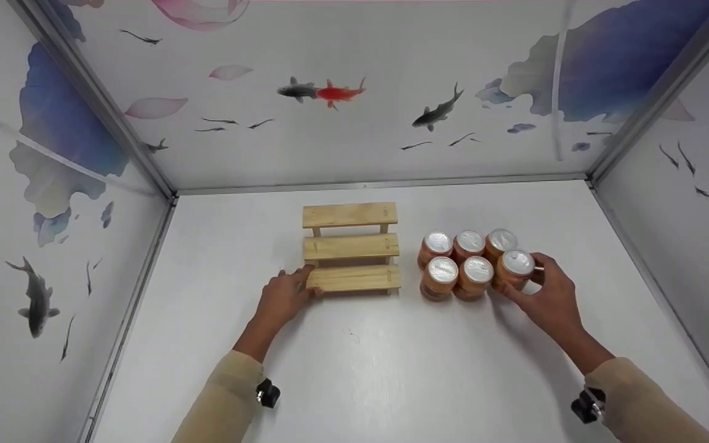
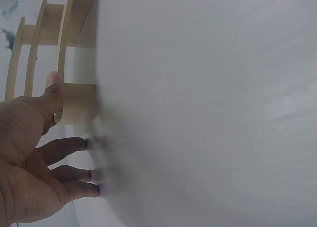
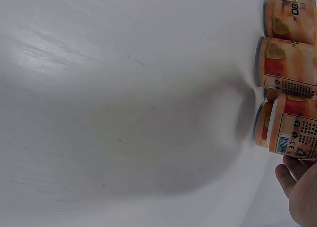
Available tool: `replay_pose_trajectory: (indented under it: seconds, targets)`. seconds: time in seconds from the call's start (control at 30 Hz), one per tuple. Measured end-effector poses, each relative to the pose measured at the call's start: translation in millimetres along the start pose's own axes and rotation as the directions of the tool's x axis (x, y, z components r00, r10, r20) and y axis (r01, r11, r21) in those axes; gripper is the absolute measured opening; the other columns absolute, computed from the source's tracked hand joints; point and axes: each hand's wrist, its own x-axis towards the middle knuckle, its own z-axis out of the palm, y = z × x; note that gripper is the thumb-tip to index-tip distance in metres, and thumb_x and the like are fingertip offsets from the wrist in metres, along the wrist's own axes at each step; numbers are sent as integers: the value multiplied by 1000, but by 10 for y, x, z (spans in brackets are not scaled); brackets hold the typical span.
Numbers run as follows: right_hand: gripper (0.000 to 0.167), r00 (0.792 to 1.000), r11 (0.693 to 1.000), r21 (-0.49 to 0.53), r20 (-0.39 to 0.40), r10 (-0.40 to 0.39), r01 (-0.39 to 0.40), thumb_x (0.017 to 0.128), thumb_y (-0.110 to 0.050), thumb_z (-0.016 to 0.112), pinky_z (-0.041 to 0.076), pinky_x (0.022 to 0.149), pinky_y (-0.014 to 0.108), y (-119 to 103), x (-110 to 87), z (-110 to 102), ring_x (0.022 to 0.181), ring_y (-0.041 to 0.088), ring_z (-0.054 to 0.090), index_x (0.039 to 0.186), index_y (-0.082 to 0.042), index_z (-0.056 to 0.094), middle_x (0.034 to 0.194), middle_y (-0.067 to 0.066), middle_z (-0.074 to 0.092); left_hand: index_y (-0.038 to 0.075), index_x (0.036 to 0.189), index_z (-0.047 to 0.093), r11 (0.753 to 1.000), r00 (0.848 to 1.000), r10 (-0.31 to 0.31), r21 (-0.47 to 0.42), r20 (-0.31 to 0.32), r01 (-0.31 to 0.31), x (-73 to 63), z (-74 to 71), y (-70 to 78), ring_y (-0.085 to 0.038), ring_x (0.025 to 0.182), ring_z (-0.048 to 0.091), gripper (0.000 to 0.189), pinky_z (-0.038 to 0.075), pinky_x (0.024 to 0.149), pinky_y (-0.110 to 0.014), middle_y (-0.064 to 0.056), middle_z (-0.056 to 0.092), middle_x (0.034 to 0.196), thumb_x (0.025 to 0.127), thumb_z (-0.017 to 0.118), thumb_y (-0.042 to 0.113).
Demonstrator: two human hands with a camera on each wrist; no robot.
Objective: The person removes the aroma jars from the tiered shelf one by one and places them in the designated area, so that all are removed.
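Note:
A three-tier wooden step rack (image 1: 351, 248) stands on the white table. At its front left corner my left hand (image 1: 284, 295) pinches the end of the lowest board; in the left wrist view the thumb (image 2: 53, 83) lies on the board and the other fingers spread below. Several orange-labelled cans with silver tops stand close together to the right of the rack, one being the front left can (image 1: 439, 277). My right hand (image 1: 548, 295) grips the right-hand can (image 1: 514, 271) from its right side. In the right wrist view that can's base sits higher than its neighbours' bases.
White panels printed with fish and lotus enclose the table (image 1: 354, 369) at the back and both sides. Metal strips run along the panel edges, with the back strip (image 1: 367, 185) behind the rack and cans. A small black device is on each wrist.

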Motion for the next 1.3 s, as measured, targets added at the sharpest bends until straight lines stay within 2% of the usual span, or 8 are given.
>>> replay_pose_trajectory:
  seconds: [0.17,0.3,0.43,0.5,0.7,0.77,0.93,1.3]
  targets:
    - [76,1000,1000,5,2,-7,7,86,-11,96,44,90,-1,65,12,51,119,45,73,146,8,54,139,26,67,17,161,59,1000,1000,12,10,7,-12,-17,-10,11,-62,152,46,66,44,122,-72,-23,61,159,103,76,43]
    - [77,999,999,-6,32,31,-31,88,-18,96,61,99,25,71,3,79,122,44,71,147,6,53,141,25,66,18,161,60,1000,1000,12,13,2,-12,-20,-10,16,-61,152,47,65,45,121,-71,-22,61,159,103,76,42]
    - [78,997,999,-10,51,52,-52,89,-21,96,60,103,54,67,-11,89,126,43,69,148,5,51,142,25,64,18,160,61,1000,1000,12,15,-2,-12,-19,-6,14,-61,152,47,64,45,121,-71,-22,61,159,103,76,43]
    - [79,997,999,-10,53,49,-49,88,-20,96,60,103,54,71,-18,92,126,44,69,147,6,51,141,25,64,18,160,61,1000,1000,9,13,-3,-9,-19,-4,11,-61,152,47,64,45,122,-71,-21,62,159,104,76,43]
    - [78,997,998,-11,58,56,-55,88,-20,96,59,99,24,103,-28,108,126,43,70,147,4,51,141,24,64,19,161,60,1000,1000,10,14,-4,-10,-30,-6,4,-61,152,47,64,45,122,-71,-21,62,159,104,74,45]
    - [78,996,998,-10,62,61,-61,89,-21,96,61,101,30,106,-37,111,127,44,70,147,4,51,142,25,64,19,161,60,1000,1000,15,15,-5,-15,-36,-7,3,-62,152,48,64,46,121,-71,-21,62,159,104,74,46]
    - [78,995,997,-12,77,70,-70,91,-22,94,59,104,58,105,-42,120,128,46,69,148,5,49,143,25,63,18,160,61,999,999,30,34,-10,-30,-35,-7,0,-61,150,50,64,48,119,-71,-21,63,158,104,74,46]
    - [80,994,999,-15,92,53,-51,92,-22,93,60,103,64,116,-24,153,129,49,67,150,7,44,145,30,61,19,161,59,1000,1000,-6,22,7,6,-19,-45,21,-60,154,45,68,42,123,-72,-21,61,160,102,75,50]
